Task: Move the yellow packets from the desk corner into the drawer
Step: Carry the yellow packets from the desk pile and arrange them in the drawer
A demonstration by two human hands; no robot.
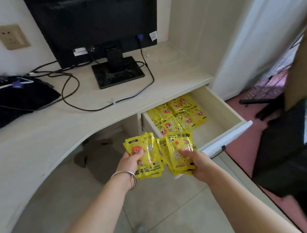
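Note:
My left hand grips a stack of yellow hand-warmer packets, thumb on the top one. Just to its right, my right hand holds a second stack of yellow packets from below, thumb across the front. Both stacks hover in front of the open drawer, near its front left corner. Several more yellow packets lie flat in rows at the drawer's back. A silver bracelet sits on my left wrist.
The curved pale desk carries a black monitor on its stand, loose black cables and a black bag at the left. A black chair stands right of the drawer. A wall socket is behind.

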